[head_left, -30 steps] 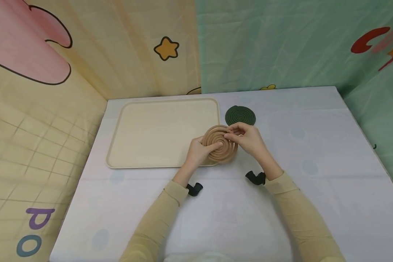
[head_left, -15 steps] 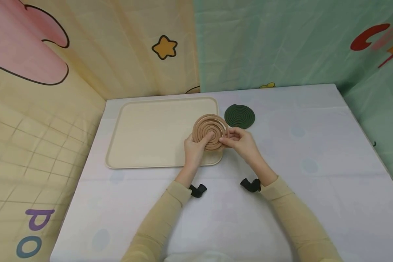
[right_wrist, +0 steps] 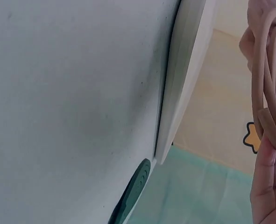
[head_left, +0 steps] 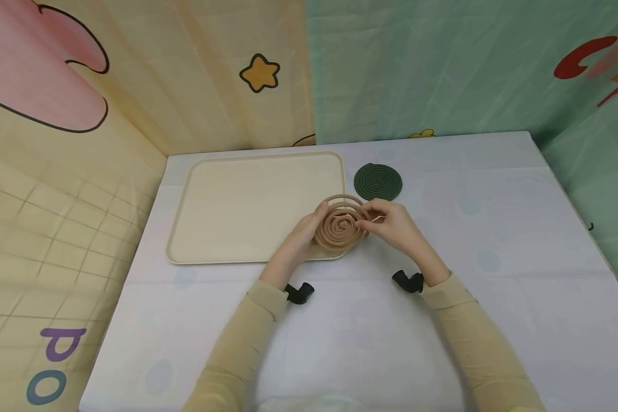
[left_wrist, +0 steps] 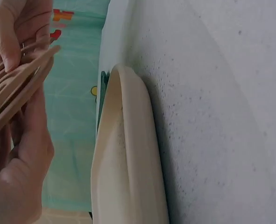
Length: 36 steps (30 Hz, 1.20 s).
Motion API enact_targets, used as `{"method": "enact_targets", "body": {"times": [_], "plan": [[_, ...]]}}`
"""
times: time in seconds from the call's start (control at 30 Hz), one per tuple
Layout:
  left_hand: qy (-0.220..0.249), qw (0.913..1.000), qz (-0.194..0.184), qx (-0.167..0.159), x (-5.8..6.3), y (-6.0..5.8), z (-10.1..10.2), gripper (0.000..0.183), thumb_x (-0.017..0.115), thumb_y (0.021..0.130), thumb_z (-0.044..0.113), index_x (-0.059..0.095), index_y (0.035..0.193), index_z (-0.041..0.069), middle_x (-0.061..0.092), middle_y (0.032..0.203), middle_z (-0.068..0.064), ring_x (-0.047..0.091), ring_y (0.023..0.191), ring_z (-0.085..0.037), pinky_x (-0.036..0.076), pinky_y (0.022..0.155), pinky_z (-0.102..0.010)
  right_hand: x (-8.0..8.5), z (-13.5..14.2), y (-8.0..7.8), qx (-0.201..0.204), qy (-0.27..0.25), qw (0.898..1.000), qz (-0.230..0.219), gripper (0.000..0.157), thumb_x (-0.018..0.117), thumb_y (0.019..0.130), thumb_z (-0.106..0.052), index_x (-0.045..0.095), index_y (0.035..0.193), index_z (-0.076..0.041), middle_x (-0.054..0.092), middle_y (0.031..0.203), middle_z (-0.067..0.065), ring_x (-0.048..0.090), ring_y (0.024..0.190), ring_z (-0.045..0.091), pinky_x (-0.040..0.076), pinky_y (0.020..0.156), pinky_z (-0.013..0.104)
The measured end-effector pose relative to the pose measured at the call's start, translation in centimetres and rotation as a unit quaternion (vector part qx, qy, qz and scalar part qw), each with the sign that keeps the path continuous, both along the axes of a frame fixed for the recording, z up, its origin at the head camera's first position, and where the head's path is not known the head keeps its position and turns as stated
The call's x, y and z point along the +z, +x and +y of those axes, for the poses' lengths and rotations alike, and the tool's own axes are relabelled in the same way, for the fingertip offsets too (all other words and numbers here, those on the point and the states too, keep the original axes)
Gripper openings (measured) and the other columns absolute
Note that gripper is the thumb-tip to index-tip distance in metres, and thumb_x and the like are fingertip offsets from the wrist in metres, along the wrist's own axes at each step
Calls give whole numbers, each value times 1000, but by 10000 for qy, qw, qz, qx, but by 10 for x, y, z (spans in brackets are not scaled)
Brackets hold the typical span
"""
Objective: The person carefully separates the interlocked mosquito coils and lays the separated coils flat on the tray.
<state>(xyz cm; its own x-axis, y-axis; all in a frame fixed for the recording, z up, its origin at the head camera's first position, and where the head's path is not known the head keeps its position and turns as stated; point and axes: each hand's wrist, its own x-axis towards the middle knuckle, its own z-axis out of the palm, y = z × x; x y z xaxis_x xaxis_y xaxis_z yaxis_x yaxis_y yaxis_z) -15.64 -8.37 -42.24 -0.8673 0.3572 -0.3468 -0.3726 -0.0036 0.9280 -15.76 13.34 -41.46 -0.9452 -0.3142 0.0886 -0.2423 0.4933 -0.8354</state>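
Note:
A brown mosquito coil (head_left: 335, 237) is held up over the tray's right front corner, its rings spread apart in places. My left hand (head_left: 305, 229) grips it from the left, thumb at the upper left rim and the other fingers behind it. On the right side, my right hand (head_left: 393, 222) pinches the outer ring between thumb and fingertips. The left wrist view shows the coil (left_wrist: 18, 95) edge-on, its rings standing apart in layers. In the right wrist view the thumb and fingers of the right hand (right_wrist: 266, 186) hold the coil's end from below.
A cream tray (head_left: 247, 209) lies on the left half of the white-covered table (head_left: 340, 343). Flat on the cloth behind my right hand is a green mosquito coil (head_left: 377, 182). Curtains stand at the back and both sides. Black wrist mounts (head_left: 408, 281) stick out inward from both wrists.
The brown coil rose up and left, then came back down to the right, and its rings now stand further apart. My left thumb has slid from its middle to the rim.

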Motion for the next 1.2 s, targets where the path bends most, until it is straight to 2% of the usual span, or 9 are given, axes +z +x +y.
{"method": "enact_targets", "body": {"times": [0.07, 0.2, 0.3, 0.4, 0.5, 0.6, 0.73, 0.9, 1.2], "plan": [[24, 9991, -172, -395, 2, -1, -3, 76, 27, 102, 60, 38, 148, 0, 45, 145, -25, 45, 136, -34, 39, 113, -48, 1, 1, 1, 304, 217, 9989, 300, 18, 76, 85, -7, 72, 102, -5, 68, 93, 9, 65, 87, 20, 58, 75, 31], [-160, 9952, -501, -830, 4, -3, -6, 79, 22, 100, 65, 43, 144, 2, 53, 135, -24, 58, 121, -30, 50, 101, -46, 6, 1, 3, 857, 665, 9907, 822, 14, 76, 84, -4, 72, 97, -5, 67, 89, 6, 64, 84, 18, 58, 73, 33], [-414, 9934, -532, -925, 4, -3, -7, 74, 23, 102, 61, 47, 143, 5, 59, 128, -21, 63, 108, -21, 55, 94, -40, 9, -1, 4, 1050, 840, 9859, 998, 13, 76, 84, -3, 72, 96, -4, 65, 87, 6, 63, 83, 17, 58, 73, 34], [-454, 9943, -439, -858, 3, -2, -8, 69, 22, 103, 57, 47, 142, 5, 59, 127, -20, 63, 107, -20, 55, 94, -38, 11, -2, 4, 1041, 831, 9867, 935, 13, 76, 84, -4, 72, 96, -4, 66, 88, 6, 64, 84, 18, 58, 73, 34], [-268, 9978, -308, -524, 2, 0, -9, 67, 23, 104, 55, 42, 145, 6, 54, 134, -20, 57, 119, -25, 49, 103, -41, 10, -1, 3, 819, 650, 9930, 557, 13, 75, 86, -9, 71, 98, -5, 68, 90, 7, 65, 84, 18, 58, 73, 33], [268, 9993, -187, -197, 0, 2, -8, 67, 20, 104, 53, 33, 150, 6, 42, 147, -21, 43, 137, -32, 36, 115, -46, 6, 0, 2, 443, 183, 9988, -136, 15, 74, 89, -14, 69, 101, -6, 69, 90, 8, 66, 82, 17, 58, 73, 37], [1126, 9936, 43, 45, -3, 4, -5, 66, 13, 106, 50, 24, 152, 4, 28, 155, -22, 26, 147, -34, 22, 122, -46, 0, -1, 1, 97, -656, 9935, -921, 20, 73, 90, -12, 66, 104, 0, 68, 89, 12, 68, 76, 11, 59, 76, 45], [1676, 9854, 235, 201, -5, 7, -2, 63, 10, 106, 45, 23, 152, 4, 28, 154, -23, 27, 147, -34, 21, 122, -48, -4, -2, 0, -203, -1315, 9822, -1325, 23, 71, 90, -7, 63, 107, 7, 69, 90, 10, 69, 75, 3, 59, 81, 46], [1924, 9800, 298, 402, -13, 11, 3, 61, 10, 105, 38, 22, 153, 4, 30, 152, -24, 30, 144, -35, 23, 121, -50, -6, -1, -1, -413, -1597, 9716, -1695, 24, 71, 90, -6, 62, 107, 8, 68, 84, -7, 68, 74, 3, 61, 76, 32]]}}
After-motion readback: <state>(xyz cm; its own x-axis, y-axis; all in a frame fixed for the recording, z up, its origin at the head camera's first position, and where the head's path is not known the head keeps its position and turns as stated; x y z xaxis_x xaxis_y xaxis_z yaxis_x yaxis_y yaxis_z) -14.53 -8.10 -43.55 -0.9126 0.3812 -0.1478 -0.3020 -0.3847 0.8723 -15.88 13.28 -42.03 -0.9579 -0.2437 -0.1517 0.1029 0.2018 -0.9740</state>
